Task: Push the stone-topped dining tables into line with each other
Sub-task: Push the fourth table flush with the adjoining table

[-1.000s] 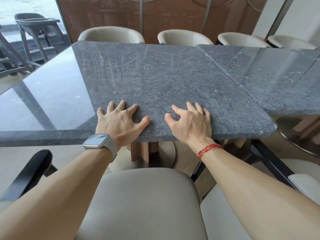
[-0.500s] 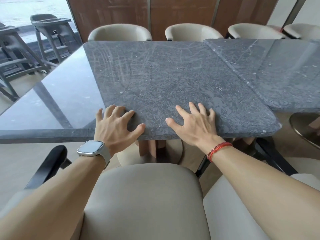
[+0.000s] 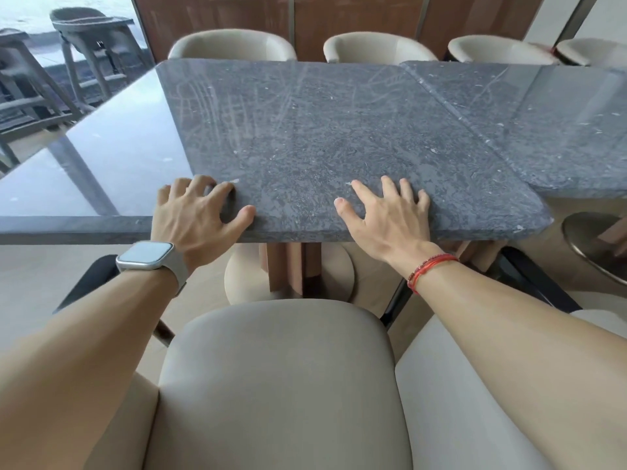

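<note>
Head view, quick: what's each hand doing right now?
Left hand: open, fingertips pressing on the middle stone table near its front edge.
Right hand: open, spread flat on the same table, holding nothing.

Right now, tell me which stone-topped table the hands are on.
The left table, its near edge jutting closer than that of the right table. The left hand and right hand both rest at that edge.
</note>
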A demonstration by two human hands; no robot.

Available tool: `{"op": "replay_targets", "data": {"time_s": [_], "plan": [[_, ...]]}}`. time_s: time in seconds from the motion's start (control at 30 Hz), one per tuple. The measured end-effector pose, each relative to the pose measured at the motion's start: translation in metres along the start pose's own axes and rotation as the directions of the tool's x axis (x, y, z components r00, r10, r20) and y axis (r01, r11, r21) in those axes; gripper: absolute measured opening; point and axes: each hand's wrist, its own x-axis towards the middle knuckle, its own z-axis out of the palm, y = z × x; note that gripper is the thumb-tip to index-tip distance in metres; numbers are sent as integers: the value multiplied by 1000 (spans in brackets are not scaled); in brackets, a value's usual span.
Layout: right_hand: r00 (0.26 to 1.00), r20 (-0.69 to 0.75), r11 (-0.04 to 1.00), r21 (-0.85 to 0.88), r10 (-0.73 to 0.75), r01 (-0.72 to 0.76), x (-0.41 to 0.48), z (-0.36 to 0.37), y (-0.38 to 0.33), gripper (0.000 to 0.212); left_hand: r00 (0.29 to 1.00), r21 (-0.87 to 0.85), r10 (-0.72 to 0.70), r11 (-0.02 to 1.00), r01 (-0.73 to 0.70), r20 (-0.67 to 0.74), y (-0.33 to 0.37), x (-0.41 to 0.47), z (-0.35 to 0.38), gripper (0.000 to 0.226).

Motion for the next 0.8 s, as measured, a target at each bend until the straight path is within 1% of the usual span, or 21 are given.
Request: {"op": "replay_targets", "data": {"time_s": [0.1,0.17,0.3,0.37,0.47,0.57,0.8], "plan": [[997,-71,1000,-1,5,-5,-1,4,-3,73,1000,6,13,1000,-13,-2,-2,7,6,72],[991,-133,1000,13,4,-2,-1,8,-6,73,999,5,37,999,-37,-36,-5,8,12,71],[988,-150,999,51,21,-13,-1,16,-6,73,994,-19,47,999,-49,-96,-4,6,19,71],[981,-190,998,66,28,-16,-2,17,-6,71,988,-15,50,999,-53,-144,-3,4,20,69],[968,-250,996,87,38,-17,-1,20,-5,66,982,-22,57,998,-62,-178,-3,4,22,64],[959,-282,995,96,35,-9,-1,23,-6,62,982,2,67,998,-67,-177,-3,3,23,63],[956,-290,996,93,38,-11,-1,22,-7,61,984,45,110,993,-104,-143,-9,5,23,69]]}}
